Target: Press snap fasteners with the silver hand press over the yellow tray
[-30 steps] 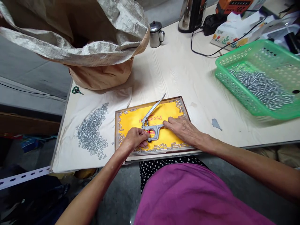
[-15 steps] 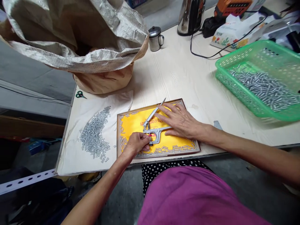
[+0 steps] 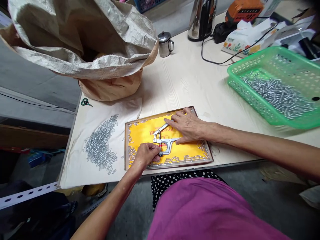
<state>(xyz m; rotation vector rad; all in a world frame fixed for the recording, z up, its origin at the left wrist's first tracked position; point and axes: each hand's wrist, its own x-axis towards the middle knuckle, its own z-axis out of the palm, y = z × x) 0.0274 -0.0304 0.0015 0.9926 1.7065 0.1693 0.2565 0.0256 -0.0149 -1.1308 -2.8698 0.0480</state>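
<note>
A pair of grey snap-fastener pliers (image 3: pixel 167 144) lies over a yellow sheet in a shallow tray (image 3: pixel 126 146). My right hand (image 3: pixel 188 126) is closed over both handles, with the fingers on the upper one and the thumb by the lower. My left hand (image 3: pixel 148 154) pinches at the jaw end; whatever is between its fingertips is hidden. A dark spring and a small red part show at the jaw. Small metal pins or springs (image 3: pixel 186 159) line the tray's edges.
Left of the tray, a heap of small metal pieces (image 3: pixel 100 145) covers a white cloth (image 3: pixel 77 160). A large open sack (image 3: pixel 110 85), scissors (image 3: pixel 86 102), a lidded metal mug (image 3: pixel 165 45), a kettle (image 3: pixel 202 20) and a green basket (image 3: pixel 250 96) of metal pieces surround the workspace.
My right hand has closed in on the handles, and the upper handle has swung down toward the lower one. My left hand stays at the jaw.
</note>
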